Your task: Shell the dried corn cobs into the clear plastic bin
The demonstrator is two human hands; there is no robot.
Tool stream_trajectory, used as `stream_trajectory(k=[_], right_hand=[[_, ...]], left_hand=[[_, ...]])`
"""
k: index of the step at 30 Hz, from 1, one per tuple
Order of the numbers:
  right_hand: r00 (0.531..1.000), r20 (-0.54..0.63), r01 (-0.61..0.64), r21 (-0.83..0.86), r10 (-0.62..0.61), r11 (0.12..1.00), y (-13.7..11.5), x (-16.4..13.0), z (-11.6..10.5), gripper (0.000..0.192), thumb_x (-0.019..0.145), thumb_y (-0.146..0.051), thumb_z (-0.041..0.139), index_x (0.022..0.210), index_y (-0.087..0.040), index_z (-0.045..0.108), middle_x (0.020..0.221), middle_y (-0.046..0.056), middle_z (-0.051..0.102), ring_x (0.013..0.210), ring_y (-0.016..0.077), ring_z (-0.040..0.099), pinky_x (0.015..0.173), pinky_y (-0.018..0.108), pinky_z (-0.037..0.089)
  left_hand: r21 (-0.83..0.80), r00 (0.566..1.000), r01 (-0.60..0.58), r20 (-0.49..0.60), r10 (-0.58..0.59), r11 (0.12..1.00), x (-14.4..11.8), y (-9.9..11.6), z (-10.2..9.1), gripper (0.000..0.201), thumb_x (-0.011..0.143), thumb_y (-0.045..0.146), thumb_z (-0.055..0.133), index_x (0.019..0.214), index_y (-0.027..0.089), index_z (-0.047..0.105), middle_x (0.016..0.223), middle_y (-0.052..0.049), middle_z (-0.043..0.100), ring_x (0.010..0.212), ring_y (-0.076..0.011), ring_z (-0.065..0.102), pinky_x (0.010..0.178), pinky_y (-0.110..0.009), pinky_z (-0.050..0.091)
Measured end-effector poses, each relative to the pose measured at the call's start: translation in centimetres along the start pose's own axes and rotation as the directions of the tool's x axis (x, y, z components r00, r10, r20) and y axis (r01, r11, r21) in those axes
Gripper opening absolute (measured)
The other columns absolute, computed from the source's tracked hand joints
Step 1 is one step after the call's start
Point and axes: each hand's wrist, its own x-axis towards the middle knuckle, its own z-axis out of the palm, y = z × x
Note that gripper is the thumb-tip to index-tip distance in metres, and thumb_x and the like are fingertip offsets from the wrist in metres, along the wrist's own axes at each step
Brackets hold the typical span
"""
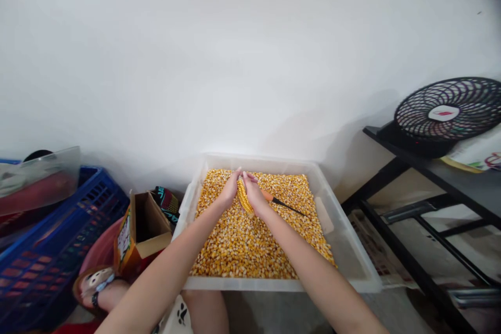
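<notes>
Knobbly corn cob (243, 197) — (both hands) gripped

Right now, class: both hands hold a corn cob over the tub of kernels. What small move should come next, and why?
Probably twist the corn cob between left hand and right hand: kernels remain on it, and the tub lies directly below.

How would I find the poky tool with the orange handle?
Look in the clear tub full of loose kernels. Just right of the right hand, the screwdriver lies on top. It is the only thin, dark-tipped thing among yellow.
</notes>
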Motion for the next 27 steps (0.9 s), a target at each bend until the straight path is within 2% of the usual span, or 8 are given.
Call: stream_trajectory(k=[4, 8, 12, 14, 19, 23, 27], right_hand=[[0.993, 0.055, -0.11, 0.069, 0.107, 0.992, -0.7, -0.5, 0.3, 0.063, 0.075, -0.066, 0.034, 0.116, -0.02, 0.049, 0.067, 0.003, 0.061, 0.051, 0.0146, 0.055, 0.045, 0.027, 0.043], [0.988, 0.113, -0.12, 0.094, 0.109, 0.988, -1.2, -0.8, 0.5, 0.062, 0.07, -0.057, 0.053, 0.122, -0.026, 0.041, 0.058, -0.004, 0.055, 0.038, 0.011, 0.047, 0.036, 0.023, 0.038], [0.979, 0.14, -0.165, 0.123, 0.148, 0.978, -1.5, -0.8, 0.3, 0.05, 0.074, -0.061, 0.043, 0.099, -0.02, 0.054, 0.045, -0.006, 0.044, 0.031, 0.0095, 0.042, 0.029, 0.02, 0.032], [0.979, 0.132, -0.172, 0.123, 0.156, 0.977, -1.5, -0.8, 0.3, 0.05, 0.076, -0.063, 0.038, 0.09, -0.018, 0.055, 0.043, -0.005, 0.044, 0.03, 0.0093, 0.041, 0.028, 0.02, 0.031], [0.991, 0.047, -0.127, 0.112, 0.123, 0.985, -1.1, -0.6, 0.4, 0.05, 0.077, -0.063, 0.036, 0.101, -0.022, 0.052, 0.043, -0.006, 0.044, 0.028, 0.0091, 0.039, 0.028, 0.02, 0.031], [0.975, 0.104, -0.207, 0.096, 0.197, 0.974, -1.2, -0.6, 0.4, 0.057, 0.071, -0.071, 0.036, 0.081, -0.018, 0.056, 0.04, -0.004, 0.041, 0.031, 0.0098, 0.04, 0.029, 0.021, 0.032], [0.97, 0.095, -0.235, 0.108, 0.225, 0.966, -1.4, -0.6, 0.2, 0.055, 0.069, -0.072, 0.038, 0.067, -0.019, 0.051, 0.038, -0.004, 0.039, 0.031, 0.0105, 0.04, 0.029, 0.022, 0.033]], left_hand=[[-0.029, 0.992, 0.114, -0.052, -0.115, 0.993, 0.1, -0.1, -0.4, 0.046, 0.076, 0.051, 0.04, 0.083, 0.014, 0.066, 0.068, -0.006, 0.067, 0.066, -0.0208, 0.062, 0.061, -0.029, 0.046], [-0.075, 0.983, 0.182, -0.011, -0.183, 0.98, 0.1, 0.0, -1.1, 0.055, 0.075, 0.057, 0.039, 0.086, 0.011, 0.066, 0.07, -0.009, 0.067, 0.057, -0.0198, 0.061, 0.049, -0.027, 0.044], [-0.057, 0.967, 0.254, -0.001, -0.254, 0.966, 0.0, 0.3, -1.0, 0.06, 0.074, 0.061, 0.037, 0.09, 0.011, 0.066, 0.069, -0.012, 0.068, 0.049, -0.0197, 0.059, 0.04, -0.028, 0.04], [-0.045, 0.966, 0.256, -0.013, -0.257, 0.966, 0.0, 0.4, -0.9, 0.06, 0.074, 0.061, 0.037, 0.092, 0.011, 0.066, 0.068, -0.012, 0.067, 0.048, -0.0204, 0.059, 0.04, -0.028, 0.04], [-0.088, 0.988, 0.148, -0.038, -0.152, 0.985, 0.2, 0.1, -0.7, 0.057, 0.075, 0.06, 0.038, 0.089, 0.012, 0.066, 0.069, -0.01, 0.067, 0.057, -0.0209, 0.062, 0.043, -0.027, 0.042], [-0.011, 0.992, 0.122, -0.028, -0.122, 0.992, 0.3, -0.1, -0.7, 0.056, 0.076, 0.059, 0.037, 0.086, 0.012, 0.066, 0.074, -0.011, 0.068, 0.062, -0.0214, 0.063, 0.042, -0.026, 0.041], [0.08, 0.99, 0.139, 0.012, -0.14, 0.987, 0.0, 0.2, -0.4, 0.056, 0.076, 0.058, 0.038, 0.088, 0.012, 0.066, 0.069, -0.011, 0.067, 0.055, -0.0191, 0.061, 0.039, -0.024, 0.038]])
